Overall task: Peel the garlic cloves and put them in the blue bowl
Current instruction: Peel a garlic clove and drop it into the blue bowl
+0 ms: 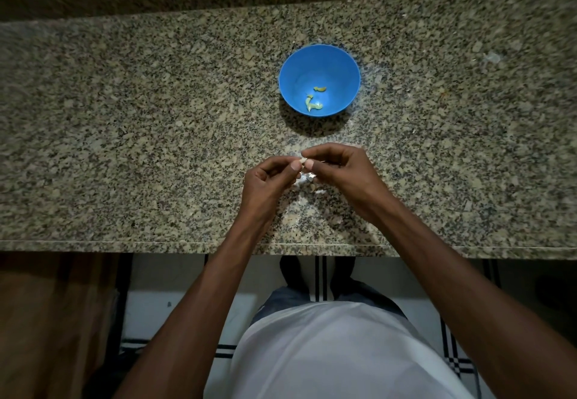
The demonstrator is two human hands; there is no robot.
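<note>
A small garlic clove (302,160) is pinched between both hands above the granite counter (125,123): left hand (268,180) and right hand (340,169), thumbs and forefingers curled onto it, tips nearly touching. The clove is mostly hidden by the fingertips. The blue bowl (319,80) is set further back on the counter, well apart from the hands, with yellowish peeled cloves (313,104) seen inside. Pale skin scraps (307,178) are seen just below the hands. A white shirt (337,355) is seen below the counter edge.
</note>
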